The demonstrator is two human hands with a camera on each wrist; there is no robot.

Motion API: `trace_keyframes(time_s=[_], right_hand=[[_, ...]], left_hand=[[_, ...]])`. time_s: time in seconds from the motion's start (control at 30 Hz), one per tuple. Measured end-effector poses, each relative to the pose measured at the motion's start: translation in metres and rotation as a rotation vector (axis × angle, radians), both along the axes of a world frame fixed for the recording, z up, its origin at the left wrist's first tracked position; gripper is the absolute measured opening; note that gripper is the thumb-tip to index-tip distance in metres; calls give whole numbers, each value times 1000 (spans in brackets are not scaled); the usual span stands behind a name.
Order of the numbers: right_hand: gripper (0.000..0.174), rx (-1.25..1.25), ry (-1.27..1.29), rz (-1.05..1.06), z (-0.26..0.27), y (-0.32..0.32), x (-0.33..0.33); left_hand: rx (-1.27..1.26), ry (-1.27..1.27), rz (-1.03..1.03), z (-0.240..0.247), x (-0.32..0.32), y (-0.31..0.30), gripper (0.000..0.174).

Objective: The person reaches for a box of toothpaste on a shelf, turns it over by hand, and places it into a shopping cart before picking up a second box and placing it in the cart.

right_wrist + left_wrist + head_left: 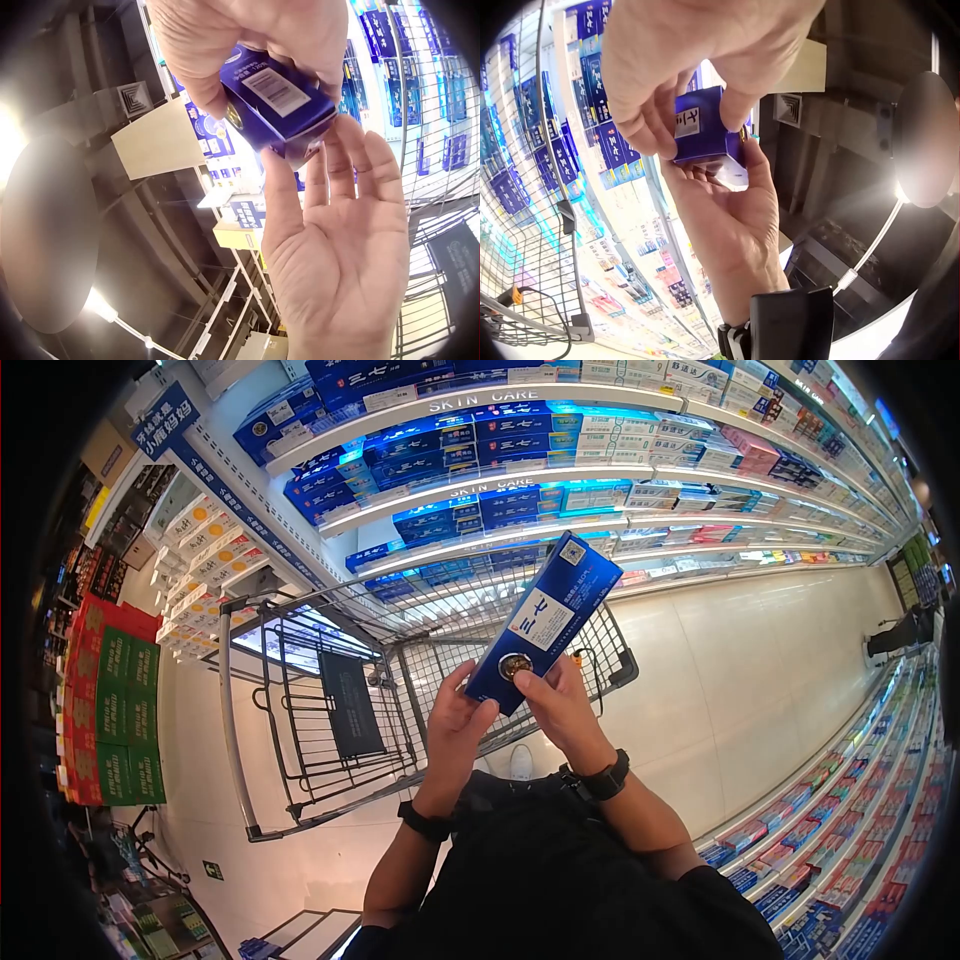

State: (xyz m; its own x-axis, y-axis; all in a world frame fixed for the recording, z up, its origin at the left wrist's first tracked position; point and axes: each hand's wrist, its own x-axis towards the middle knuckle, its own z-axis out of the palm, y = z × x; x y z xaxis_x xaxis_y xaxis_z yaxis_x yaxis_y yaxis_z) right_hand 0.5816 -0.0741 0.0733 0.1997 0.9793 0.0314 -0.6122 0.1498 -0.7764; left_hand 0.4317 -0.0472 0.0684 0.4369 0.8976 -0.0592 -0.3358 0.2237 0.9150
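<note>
A long blue toothpaste box (548, 622) with a white label and a round gold emblem is held tilted in front of the person, above the shopping cart. At its near end, my left hand (458, 722) grips the box, with fingers along one edge and the thumb at the other. My right hand (562, 710) holds it from the right side, its thumb right at the gold emblem. The right wrist view shows a barcode-like white label on the box (279, 94). Part of the underside is hidden by the hands.
A wire shopping cart (320, 755) with a dark panel (350, 705) stands ahead. Behind it, lit shelves (560, 465) carry rows of boxes. Stacked red and green cartons (125, 710) are at left. Another shelf (830, 800) runs along the right, beside the pale floor (740, 640).
</note>
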Motion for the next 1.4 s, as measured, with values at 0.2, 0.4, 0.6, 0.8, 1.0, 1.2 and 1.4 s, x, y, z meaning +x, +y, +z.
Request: trace_keyframes(time_s=[0.2,0.4,0.6,0.8,1.0,1.2,1.4], right_hand=[[46,24,-1,-52,1,0,13],[46,-10,-48,-73,3,-3,29],[49,-32,-76,-66,4,-2,26],[48,-29,-80,-43,3,-2,28],[46,-29,-76,-20,3,-2,29],[47,-39,-86,-16,1,-1,29],[48,-52,-113,-10,-7,1,30]], left_hand=[[35,125,109,11,-19,12,49],[52,149,219,8,-35,25,44],[1,-52,292,8,-39,29,44],[9,-46,344,7,-40,30,43],[30,-60,351,1,-44,34,40],[-17,-113,364,-3,-44,36,34],[-12,-121,371,-13,-46,39,32]])
